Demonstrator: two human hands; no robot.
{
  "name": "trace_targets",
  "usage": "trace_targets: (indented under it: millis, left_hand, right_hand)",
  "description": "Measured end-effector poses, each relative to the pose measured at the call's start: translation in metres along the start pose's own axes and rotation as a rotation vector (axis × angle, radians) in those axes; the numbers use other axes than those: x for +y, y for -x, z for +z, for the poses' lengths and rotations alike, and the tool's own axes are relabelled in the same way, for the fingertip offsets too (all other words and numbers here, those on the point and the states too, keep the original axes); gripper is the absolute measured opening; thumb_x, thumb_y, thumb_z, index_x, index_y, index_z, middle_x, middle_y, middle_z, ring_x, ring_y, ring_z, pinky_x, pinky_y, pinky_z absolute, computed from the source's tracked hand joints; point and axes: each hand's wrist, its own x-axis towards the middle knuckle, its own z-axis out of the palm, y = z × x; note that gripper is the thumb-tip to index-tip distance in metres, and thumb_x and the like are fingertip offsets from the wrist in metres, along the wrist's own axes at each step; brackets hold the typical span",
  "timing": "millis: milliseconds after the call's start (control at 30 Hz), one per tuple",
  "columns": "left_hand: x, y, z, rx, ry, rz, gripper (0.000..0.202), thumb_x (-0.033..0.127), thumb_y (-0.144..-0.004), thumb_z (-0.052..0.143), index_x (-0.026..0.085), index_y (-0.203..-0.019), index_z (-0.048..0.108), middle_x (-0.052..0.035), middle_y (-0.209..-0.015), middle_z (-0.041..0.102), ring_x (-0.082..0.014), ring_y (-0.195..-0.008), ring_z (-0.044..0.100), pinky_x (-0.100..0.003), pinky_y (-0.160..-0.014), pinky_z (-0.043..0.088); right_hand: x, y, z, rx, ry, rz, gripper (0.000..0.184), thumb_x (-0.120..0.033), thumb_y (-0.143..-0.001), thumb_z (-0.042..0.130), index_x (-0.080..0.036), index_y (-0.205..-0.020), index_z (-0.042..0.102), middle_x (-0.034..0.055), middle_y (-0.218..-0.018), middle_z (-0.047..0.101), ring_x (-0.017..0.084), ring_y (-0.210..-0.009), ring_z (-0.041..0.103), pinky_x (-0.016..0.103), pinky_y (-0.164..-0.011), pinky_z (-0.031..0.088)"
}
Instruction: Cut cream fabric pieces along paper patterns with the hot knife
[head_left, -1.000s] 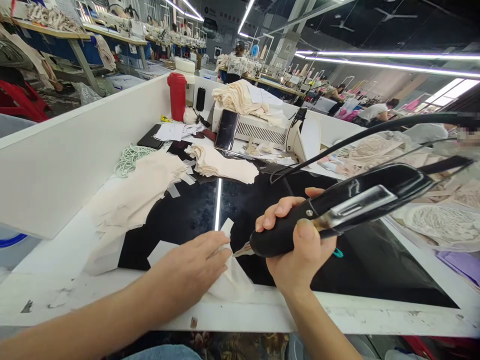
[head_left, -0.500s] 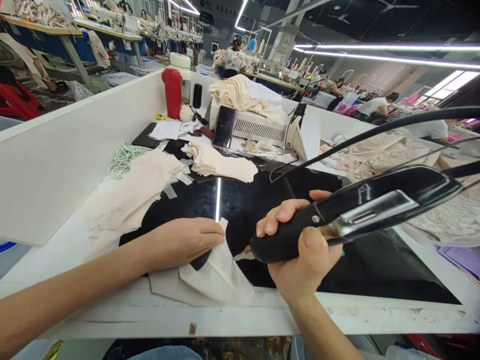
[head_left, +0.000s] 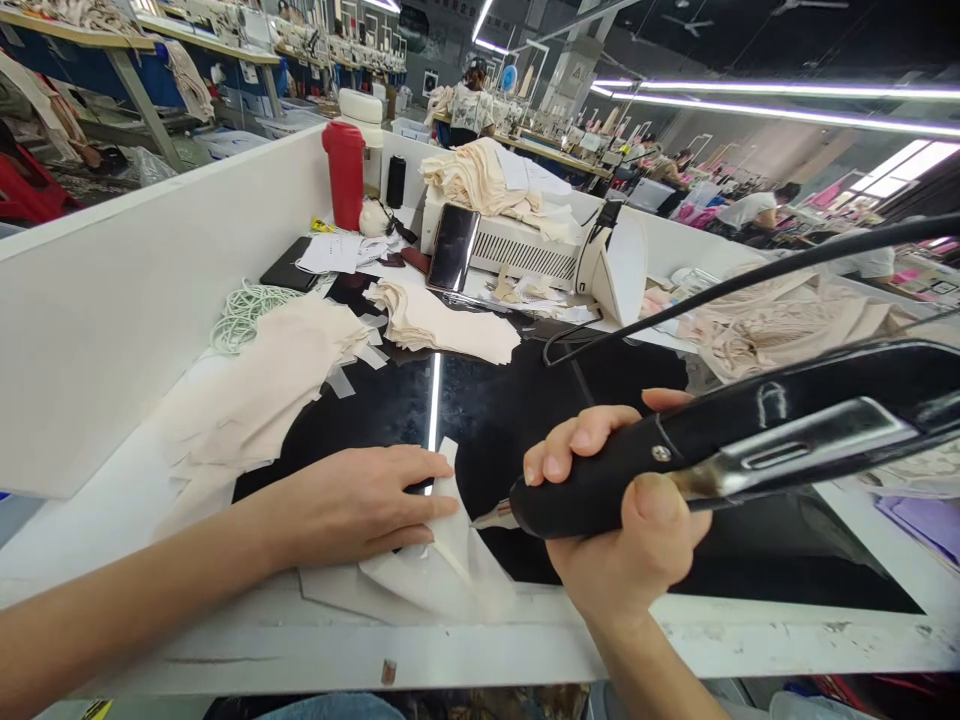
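Observation:
My left hand (head_left: pixel 360 505) lies palm down with its fingers stretched out and slightly apart, fingertips pressing on a cream fabric piece (head_left: pixel 442 560) at the front of the table. My right hand (head_left: pixel 622 510) is wrapped around a black corded hand tool (head_left: pixel 750 430) with a silver lever and a pointed metal tip. That tip meets, or nearly meets, the right edge of the fabric, just beside my left fingertips. Under the fabric lies a glossy black sheet (head_left: pixel 495 400).
Cream fabric pieces lie spread at left (head_left: pixel 277 350) and stacked at centre (head_left: pixel 450 320). Behind them stand a phone (head_left: pixel 454 247), a red bottle (head_left: pixel 345 175) and a white vented machine (head_left: pixel 517 255). A black cable (head_left: pixel 750 272) crosses the right side. A white wall (head_left: pixel 150 270) borders the left.
My left fingers have spread from a bunched position and rest flatter on the fabric. My right hand and the tool sit slightly farther right and lower in view.

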Motion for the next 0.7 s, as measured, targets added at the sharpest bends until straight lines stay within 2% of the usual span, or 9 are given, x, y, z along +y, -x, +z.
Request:
trace_targets:
  millis: [233,333,533,700]
  left_hand:
    - [0.0008,0.0008,0.004,0.022,-0.002,0.012,0.027,0.032,-0.108,0.049,0.022,-0.13,0.062,-0.0118,-0.138,0.06,-0.0277,-0.124,0.062,-0.039,-0.102,0.055]
    - [0.0008,0.0008,0.0052,0.034,-0.005,0.014,0.026,0.03,-0.106,0.053,0.021,-0.129,0.063,-0.0122,-0.137,0.06,-0.0271,-0.122,0.062,-0.04,-0.104,0.054]
    - [0.0014,0.0015,0.0067,0.048,0.017,0.005,0.03,0.025,-0.102,0.062,0.021,-0.132,0.062,-0.0118,-0.137,0.06,-0.0265,-0.124,0.06,-0.037,-0.105,0.053]
    - [0.001,0.0028,0.008,0.038,0.048,-0.01,0.03,0.026,-0.104,0.058,0.023,-0.133,0.062,-0.0122,-0.139,0.059,-0.0275,-0.128,0.058,-0.038,-0.107,0.052]
  right_hand:
    - [0.0009,-0.0047,0.0021,0.035,0.005,0.012,0.037,-0.034,-0.083,0.078,-0.026,-0.114,0.058,-0.0054,-0.08,0.061,0.011,-0.057,0.059,0.025,-0.049,0.056]
    - [0.003,-0.008,0.0042,0.067,-0.009,-0.004,0.037,-0.033,-0.082,0.078,-0.025,-0.113,0.059,-0.0056,-0.078,0.061,0.011,-0.056,0.058,0.025,-0.049,0.056]
    - [0.0083,-0.0073,0.0069,0.024,-0.017,-0.012,0.036,-0.032,-0.083,0.077,-0.025,-0.114,0.058,-0.006,-0.08,0.062,0.011,-0.057,0.06,0.025,-0.05,0.056]
    - [0.0081,-0.007,0.0083,0.024,0.004,-0.003,0.033,-0.026,-0.085,0.075,-0.026,-0.114,0.059,-0.0053,-0.08,0.063,0.012,-0.056,0.061,0.027,-0.05,0.056]
